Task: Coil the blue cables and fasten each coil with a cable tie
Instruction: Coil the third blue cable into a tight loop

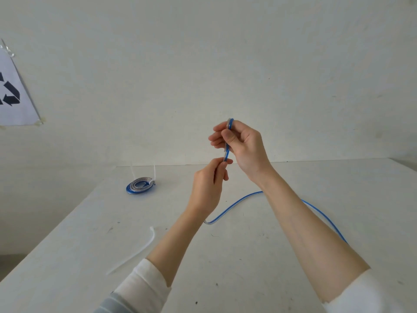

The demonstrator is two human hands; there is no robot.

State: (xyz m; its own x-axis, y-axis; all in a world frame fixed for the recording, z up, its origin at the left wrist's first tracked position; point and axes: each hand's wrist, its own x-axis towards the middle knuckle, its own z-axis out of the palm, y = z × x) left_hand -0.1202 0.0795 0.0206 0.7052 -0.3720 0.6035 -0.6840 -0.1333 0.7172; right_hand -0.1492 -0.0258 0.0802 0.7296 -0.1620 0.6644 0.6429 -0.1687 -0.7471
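Note:
A small coil of blue cable (227, 152) is held on edge above the white table (248, 256). My right hand (242, 145) pinches its upper part, and my left hand (208, 188) pinches its lower edge. The rest of this blue cable (234, 203) trails over the table under my right forearm and reappears on the right. A finished blue coil (140, 185), bound with a white cable tie whose tails stick up, lies at the table's far left. A loose white cable tie (137, 249) lies near my left forearm.
A white wall stands just behind the table's far edge. A paper sheet with a recycling sign (13, 93) is taped to the wall at the left. The table's left edge runs diagonally toward the lower left.

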